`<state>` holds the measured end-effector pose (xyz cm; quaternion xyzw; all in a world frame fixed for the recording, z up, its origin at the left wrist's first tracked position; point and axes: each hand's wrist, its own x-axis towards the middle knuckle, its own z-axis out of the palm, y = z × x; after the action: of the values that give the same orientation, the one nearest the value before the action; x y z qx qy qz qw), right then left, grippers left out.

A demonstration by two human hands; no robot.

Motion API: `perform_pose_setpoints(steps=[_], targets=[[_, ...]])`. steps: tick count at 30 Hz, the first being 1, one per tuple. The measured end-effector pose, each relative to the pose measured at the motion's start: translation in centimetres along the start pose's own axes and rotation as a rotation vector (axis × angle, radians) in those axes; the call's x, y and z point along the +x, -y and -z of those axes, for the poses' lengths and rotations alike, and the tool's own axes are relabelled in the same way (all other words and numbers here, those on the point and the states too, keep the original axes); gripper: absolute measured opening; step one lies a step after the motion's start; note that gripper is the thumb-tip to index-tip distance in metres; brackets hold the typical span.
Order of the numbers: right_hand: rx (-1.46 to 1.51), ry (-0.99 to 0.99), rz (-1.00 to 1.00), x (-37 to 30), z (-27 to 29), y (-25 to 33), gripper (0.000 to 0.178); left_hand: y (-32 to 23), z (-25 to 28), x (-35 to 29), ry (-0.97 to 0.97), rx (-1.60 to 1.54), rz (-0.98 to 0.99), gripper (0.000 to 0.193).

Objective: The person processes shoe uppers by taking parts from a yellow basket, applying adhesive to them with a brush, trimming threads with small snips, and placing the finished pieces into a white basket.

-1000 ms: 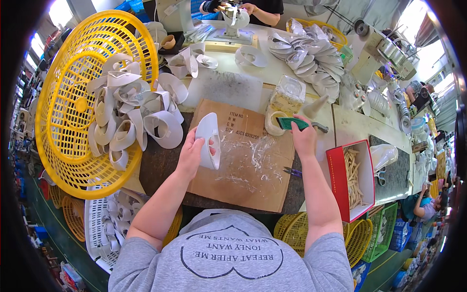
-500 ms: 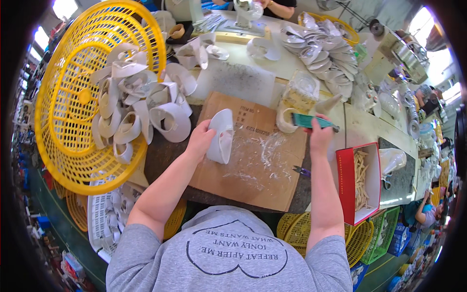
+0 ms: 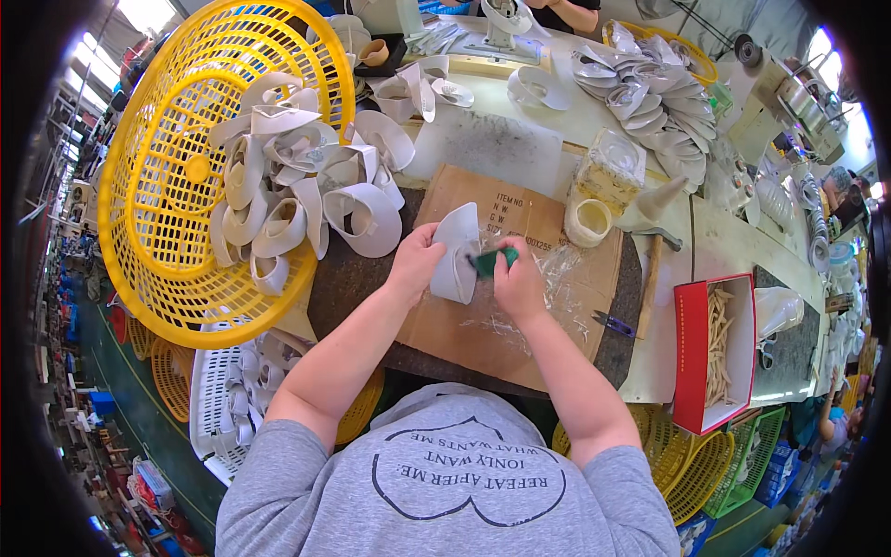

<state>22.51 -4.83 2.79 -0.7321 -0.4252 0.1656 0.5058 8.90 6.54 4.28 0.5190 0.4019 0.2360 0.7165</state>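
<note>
My left hand [image 3: 415,266] is closed on the edge of a white shoe upper [image 3: 454,260], held tilted above a brown cardboard sheet [image 3: 444,342]. My right hand [image 3: 520,286] grips a green brush [image 3: 497,262] whose dark bristles reach the upper's right side, blurred by motion. Behind my right hand, an open whitish glue pot [image 3: 588,223] stands on the cardboard's far right corner, its rim crusted. Dried white smears and threads mark the cardboard.
A big yellow basket [image 3: 139,269] with loose white uppers [image 3: 278,200] leans at left. To the right lie a hammer [image 3: 652,278], purple-handled snips [image 3: 613,325] and a red box [image 3: 689,362] of thin wooden sticks. Stacked white pieces [image 3: 640,97] and another person's arm [image 3: 568,13] are at the far side.
My right hand has brought the brush leftward from the glue pot to the white upper. The left hand still holds the upper. The view has shifted slightly, uncovering the hammer.
</note>
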Motion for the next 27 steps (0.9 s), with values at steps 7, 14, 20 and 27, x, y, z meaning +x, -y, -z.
perform_pose_setpoints(steps=[7,14,20,27], targets=[[0.115,0.134,-0.188,-0.7,-0.6,-0.2,0.014,-0.5,0.5,-0.6,-0.017,-0.064,0.000,0.030],[-0.119,0.163,0.193,-2.6,0.1,1.9,0.016,-4.1,-1.5,-3.0,0.025,0.130,-0.012,0.030],[-0.120,-0.080,0.269,2.8,2.6,-0.6,0.015,-4.1,-1.1,-1.3,0.050,0.460,-0.355,0.029],[-0.008,-0.022,-0.057,-1.9,0.8,-1.8,0.014,4.8,0.2,-4.5,-0.183,0.411,-0.067,0.042]])
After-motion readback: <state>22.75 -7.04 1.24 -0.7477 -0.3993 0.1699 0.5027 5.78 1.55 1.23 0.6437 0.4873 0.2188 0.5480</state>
